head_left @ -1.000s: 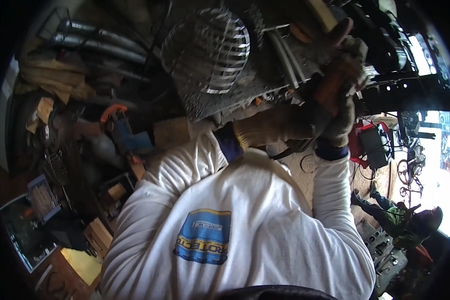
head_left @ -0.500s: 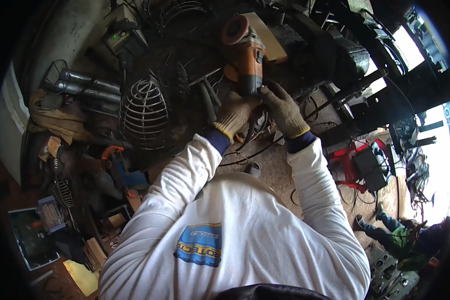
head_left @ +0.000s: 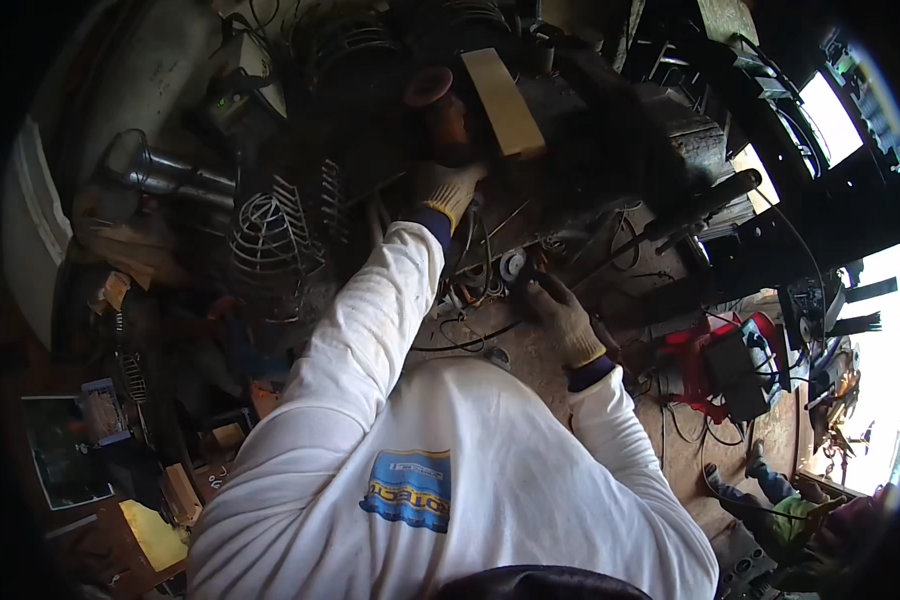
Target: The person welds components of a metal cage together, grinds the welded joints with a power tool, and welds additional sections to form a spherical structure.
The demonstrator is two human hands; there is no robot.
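I find the white sleeves [head_left: 362, 318], largest in view, parted: half a second ago both hands met at the grinder, whereas now the work is split between two places. The dark bench [head_left: 375, 142] lies beyond them. A red seat [head_left: 697, 375] bearing a black box [head_left: 738, 372] stands off to the right, clear of both hands. On the bench, a wire cage [head_left: 262, 240] sits left of the left hand, and a pale board [head_left: 505, 103] just right of the grinder; I judge both would limit sideways swing. The orange grinder [head_left: 447, 125], disc end away from the body, is over the bench; the left gloved hand [head_left: 450, 187] alone is closed about its rear, fingertips lost in shadow. The right gloved hand [head_left: 562, 320] is at the near edge; whether its fingers clamp anything, I cannot tell. A grey disc [head_left: 513, 264] lies just beside it, and a black cable [head_left: 460, 347] trails between hands and body.
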